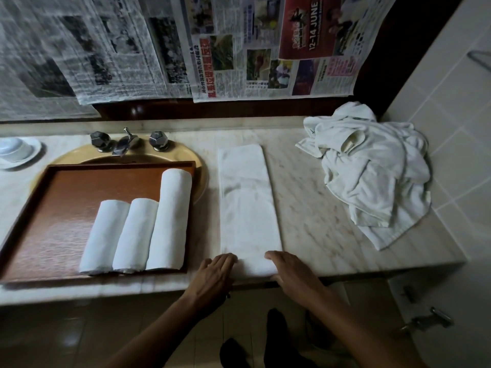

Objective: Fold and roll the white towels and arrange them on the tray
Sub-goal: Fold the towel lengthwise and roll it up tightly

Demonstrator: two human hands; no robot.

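Already three rolled towels (138, 235) side by side on tray (53, 208). On counter (305, 208) beside tray, folded towel (249, 203) lies as long strip; left hand (220, 269), right hand (289, 272) press near end, fingers fairly straight, clasping nothing. Rolling probably starting. At right, crumpled pile (372, 171) not yet folded.

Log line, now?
phase: rolling start | left hand, right hand: rest on folded towel near end | tray: three rolled towels | loose towel pile: counter right

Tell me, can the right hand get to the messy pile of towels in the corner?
Probably yes. The right hand rests on the near end of the folded towel, and only bare counter lies between it and the crumpled towel pile, which sits farther back on that same side.
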